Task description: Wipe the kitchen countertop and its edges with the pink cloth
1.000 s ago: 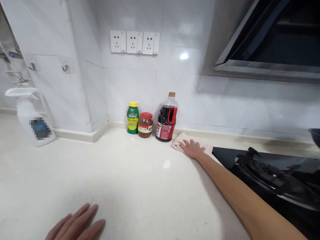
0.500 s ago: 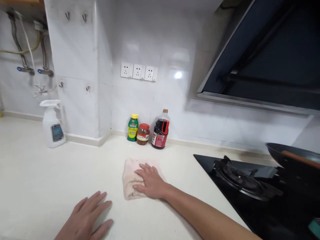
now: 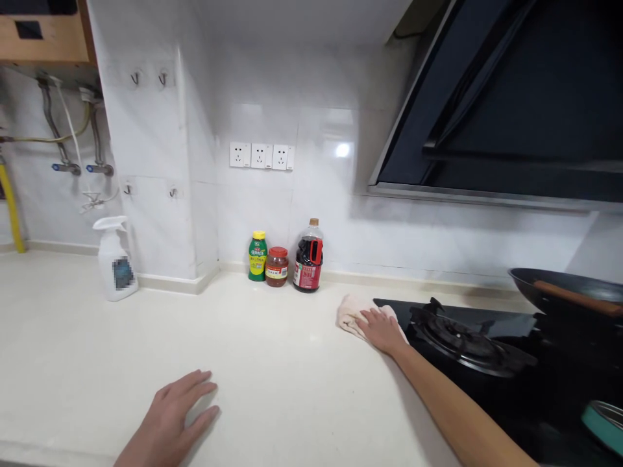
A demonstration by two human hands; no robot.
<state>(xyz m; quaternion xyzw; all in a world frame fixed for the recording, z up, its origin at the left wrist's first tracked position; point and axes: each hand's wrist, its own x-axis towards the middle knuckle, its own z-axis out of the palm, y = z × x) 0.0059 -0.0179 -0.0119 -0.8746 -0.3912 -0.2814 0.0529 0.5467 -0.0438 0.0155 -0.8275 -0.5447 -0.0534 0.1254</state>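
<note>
A pale pink cloth [image 3: 354, 314] lies bunched on the white countertop [image 3: 272, 376], its right side against the corner of the black gas hob [image 3: 516, 331]. On top of it rests my right hand [image 3: 382, 329], fingers over the fabric and holding it against the surface. My left hand [image 3: 178, 408] is at the lower left over the bare counter, its fingers apart and nothing in it. Behind the cloth, by the wall, stand a green bottle with a yellow cap [image 3: 257, 257], a red-lidded jar [image 3: 277, 267] and a dark sauce bottle [image 3: 307, 259].
A white spray bottle [image 3: 114, 259] stands at the left beside the wall pillar. A wok [image 3: 525, 285] with a wooden handle sits on the hob's far side. Overhead at the right hangs the dark range hood [image 3: 506, 110]. A green round object [image 3: 603, 425] is at the lower right.
My right hand has moved the cloth to the right, from the middle of the counter to the hob's edge, and the cloth has bunched up. My left hand stays nearly where it was.
</note>
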